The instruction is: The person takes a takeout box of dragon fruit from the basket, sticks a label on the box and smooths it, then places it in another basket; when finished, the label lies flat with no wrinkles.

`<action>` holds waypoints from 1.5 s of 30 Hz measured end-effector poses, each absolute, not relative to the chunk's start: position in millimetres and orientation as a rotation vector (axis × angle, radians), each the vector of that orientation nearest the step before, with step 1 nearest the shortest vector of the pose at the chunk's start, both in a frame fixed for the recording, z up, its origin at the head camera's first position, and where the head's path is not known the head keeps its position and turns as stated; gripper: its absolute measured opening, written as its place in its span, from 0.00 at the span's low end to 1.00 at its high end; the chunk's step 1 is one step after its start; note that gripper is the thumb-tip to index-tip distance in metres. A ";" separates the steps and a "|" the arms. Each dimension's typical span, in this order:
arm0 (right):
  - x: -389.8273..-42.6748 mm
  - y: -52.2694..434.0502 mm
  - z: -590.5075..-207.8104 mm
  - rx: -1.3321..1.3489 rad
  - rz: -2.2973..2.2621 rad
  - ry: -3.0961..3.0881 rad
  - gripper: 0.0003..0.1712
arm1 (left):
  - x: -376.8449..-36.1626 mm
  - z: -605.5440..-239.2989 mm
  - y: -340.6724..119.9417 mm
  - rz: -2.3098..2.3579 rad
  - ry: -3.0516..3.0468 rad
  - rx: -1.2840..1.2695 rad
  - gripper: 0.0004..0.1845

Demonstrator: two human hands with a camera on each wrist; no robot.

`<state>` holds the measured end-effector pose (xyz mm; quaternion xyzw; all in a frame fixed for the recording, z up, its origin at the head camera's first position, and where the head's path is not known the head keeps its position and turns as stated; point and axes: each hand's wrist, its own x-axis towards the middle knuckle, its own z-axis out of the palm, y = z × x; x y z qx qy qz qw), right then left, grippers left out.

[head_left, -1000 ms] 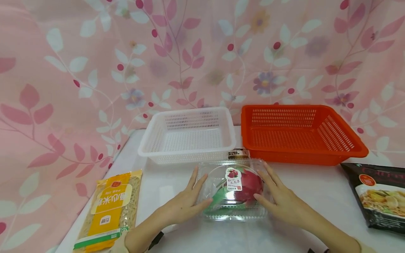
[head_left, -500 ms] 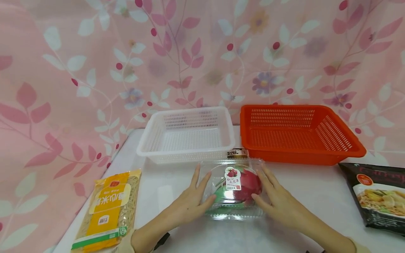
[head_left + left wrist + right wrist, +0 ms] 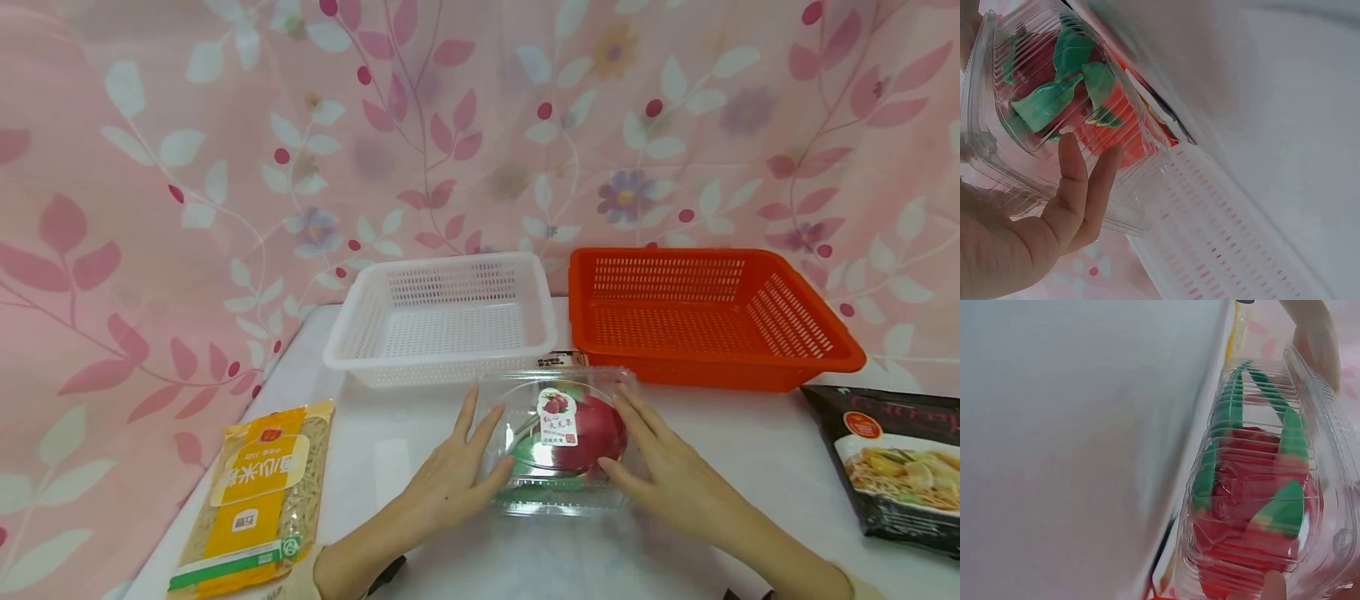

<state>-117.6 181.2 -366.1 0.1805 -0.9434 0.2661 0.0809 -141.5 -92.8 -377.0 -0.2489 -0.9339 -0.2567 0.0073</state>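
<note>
A clear plastic clamshell box (image 3: 558, 433) holds a red dragon fruit with green leaves and carries a white label on its lid. It sits at the middle of the white table (image 3: 390, 433), just in front of the two baskets. My left hand (image 3: 480, 442) presses straight fingers against its left side, thumb at the front corner. My right hand (image 3: 633, 437) mirrors this on the right side. The left wrist view shows the left hand's fingers (image 3: 1079, 187) flat on the box (image 3: 1054, 94). In the right wrist view the box (image 3: 1254, 487) fills the frame.
A white slotted basket (image 3: 442, 360) and an orange one (image 3: 712, 367) stand side by side at the back, both with nothing inside. A small dark-labelled item (image 3: 561, 360) peeks out between them. A yellow noodle pack (image 3: 255, 496) lies front left, a black noodle pack (image 3: 900, 462) far right.
The clamshell box has shifted slightly away from me toward the baskets, its far edge now higher. Both hands have stayed on its sides and moved with it.
</note>
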 end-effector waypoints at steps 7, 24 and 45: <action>-113.8 184.6 -348.6 0.490 0.742 -2.818 0.47 | -141.3 -366.2 -86.6 -0.754 -2.776 -0.776 0.32; -118.3 200.6 -313.9 0.381 0.829 -2.839 0.49 | -159.4 -328.4 -68.8 -0.680 -2.659 -0.865 0.30; -145.7 236.6 -283.4 0.386 0.742 -2.699 0.45 | -208.8 -296.4 -27.3 -0.723 -2.409 -0.967 0.25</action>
